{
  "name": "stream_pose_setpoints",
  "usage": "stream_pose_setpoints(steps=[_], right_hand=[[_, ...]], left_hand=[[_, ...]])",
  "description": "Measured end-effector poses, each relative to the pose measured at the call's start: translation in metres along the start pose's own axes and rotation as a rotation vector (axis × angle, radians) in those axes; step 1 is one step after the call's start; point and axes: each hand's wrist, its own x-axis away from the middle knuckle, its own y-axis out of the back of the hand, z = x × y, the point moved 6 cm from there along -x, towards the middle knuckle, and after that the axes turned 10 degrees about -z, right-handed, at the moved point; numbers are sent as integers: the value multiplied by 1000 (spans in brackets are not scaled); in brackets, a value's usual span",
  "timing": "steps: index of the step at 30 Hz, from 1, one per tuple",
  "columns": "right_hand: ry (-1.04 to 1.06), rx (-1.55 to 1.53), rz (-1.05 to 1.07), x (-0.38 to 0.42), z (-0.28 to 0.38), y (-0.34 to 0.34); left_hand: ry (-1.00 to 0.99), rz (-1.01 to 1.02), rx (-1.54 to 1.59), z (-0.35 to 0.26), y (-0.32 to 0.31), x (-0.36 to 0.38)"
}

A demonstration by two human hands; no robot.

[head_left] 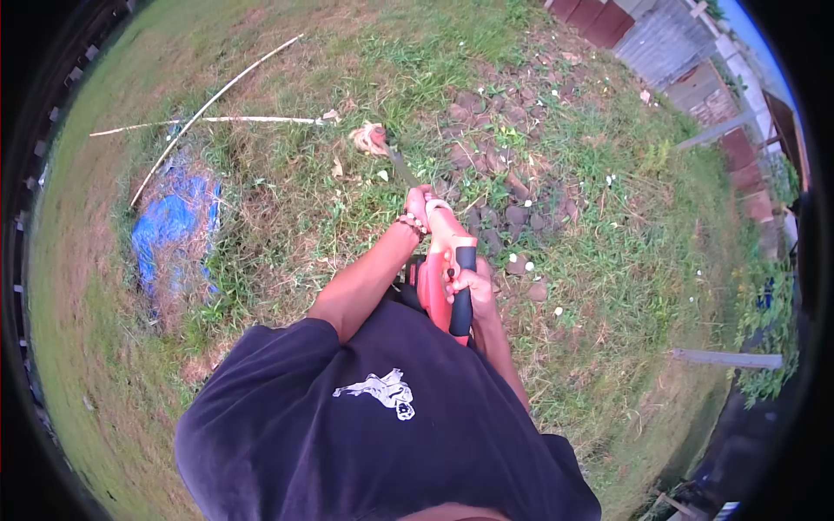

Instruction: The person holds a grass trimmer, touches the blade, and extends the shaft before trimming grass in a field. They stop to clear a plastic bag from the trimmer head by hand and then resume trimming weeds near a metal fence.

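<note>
An orange and black power tool (437, 282) is held close against the front of the dark shirt. My left hand (418, 207), with a beaded bracelet at the wrist, is wrapped round its front part, near the start of a dark shaft (400, 167). The shaft runs forward to an orange head (373, 137) with pale strands or cloth about it, low over the grass. My right hand (470, 285) is closed round the black rear handle (466, 300). Some of its fingers are hidden behind the tool.
Dark stones (516, 217) lie in the grass ahead and to the right. A blue tarp (167, 227) and two long thin sticks (228, 85) are on the left. A sheet-metal fence (665, 45) stands at the upper right, and a grey post (728, 359) at the right.
</note>
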Motion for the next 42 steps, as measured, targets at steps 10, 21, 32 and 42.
stream_pose_setpoints(steps=[10,21,32,42], right_hand=[[57,438,297,53,28,-45],[209,1080,767,188,105,-54],[-110,1385,501,171,157,130],[424,1609,740,162,123,-1]], left_hand=[[-28,335,202,-35,-26,122],[-548,627,659,-132,38,296],[-592,651,670,-48,178,281],[-519,578,16,106,78,317]])
